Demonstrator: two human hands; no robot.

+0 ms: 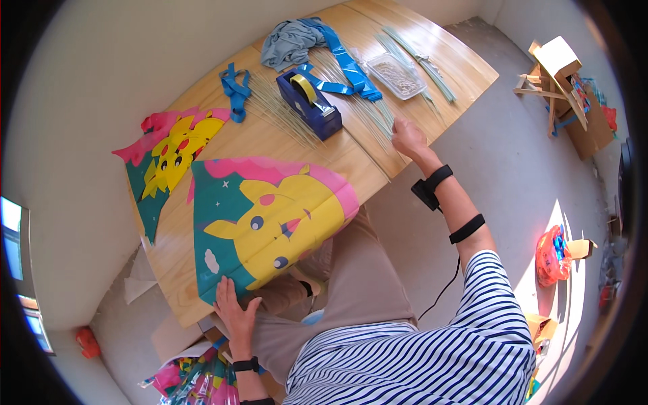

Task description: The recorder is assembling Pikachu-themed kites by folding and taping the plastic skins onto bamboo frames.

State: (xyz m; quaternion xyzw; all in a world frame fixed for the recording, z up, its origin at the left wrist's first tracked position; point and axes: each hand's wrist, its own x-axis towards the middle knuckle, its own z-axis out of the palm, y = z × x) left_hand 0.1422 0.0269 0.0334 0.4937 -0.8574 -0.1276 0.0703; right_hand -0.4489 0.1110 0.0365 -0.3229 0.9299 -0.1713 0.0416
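Note:
A kite sheet (290,216) printed with a yellow cartoon animal on green and pink lies over the table's near edge, partly above my lap. My left hand (235,314) rests on its lower left corner, fingers spread. Farther right, my right hand (410,140) is closed in a pinch at the ends of thin pale rods (371,118), seemingly on one of them; its fingertips are partly hidden. A blue tape dispenser (317,115) with a yellow roll stands between the sheet and the rods. Another printed sheet (172,158) lies folded at the left.
On the wooden table (364,162) are blue strips (236,91), a grey-blue cloth (290,44), a clear tray (398,75) of small white pieces and a rod bundle (428,67). A red bag (553,256) sits on the floor at right; packed printed sheets (192,378) lie below left.

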